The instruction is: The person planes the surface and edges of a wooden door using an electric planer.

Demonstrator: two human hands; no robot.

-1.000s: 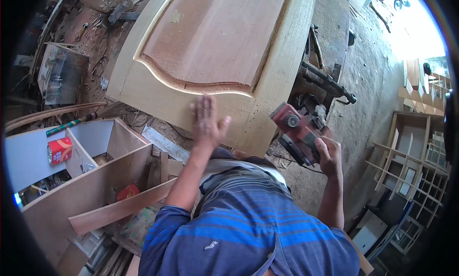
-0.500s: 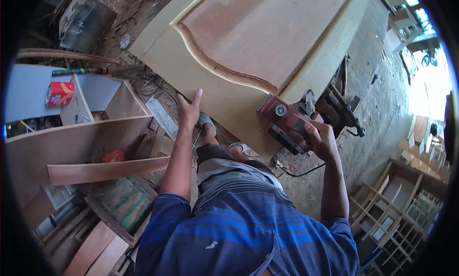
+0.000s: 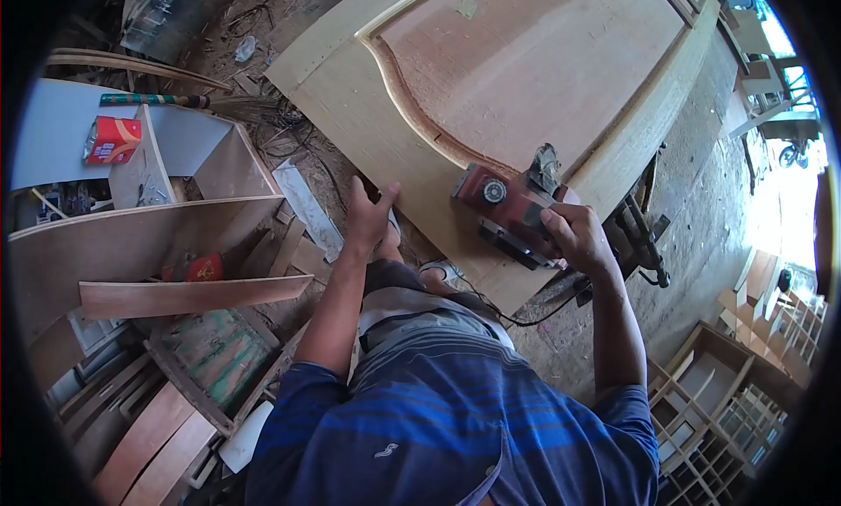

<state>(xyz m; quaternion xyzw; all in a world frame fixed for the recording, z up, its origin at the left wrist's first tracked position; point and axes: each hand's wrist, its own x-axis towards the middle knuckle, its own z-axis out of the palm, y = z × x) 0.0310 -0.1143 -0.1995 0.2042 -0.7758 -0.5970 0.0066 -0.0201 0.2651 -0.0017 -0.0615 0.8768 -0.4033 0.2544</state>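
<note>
- Right hand [image 3: 576, 236] clamps a red power tool [image 3: 508, 206], right of centre: likely heavy, rigid, best held at the rear.
- Left hand [image 3: 368, 217], centre, thumb and fingers apart, beside a stiff-looking wooden door [image 3: 526, 72], upper centre.

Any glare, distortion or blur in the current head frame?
Head view: glare blows out part of the right side; fisheye distortion leaves black corners; the wooden panel is softly lit; the red power tool in the right hand looks fairly sharp.
</note>
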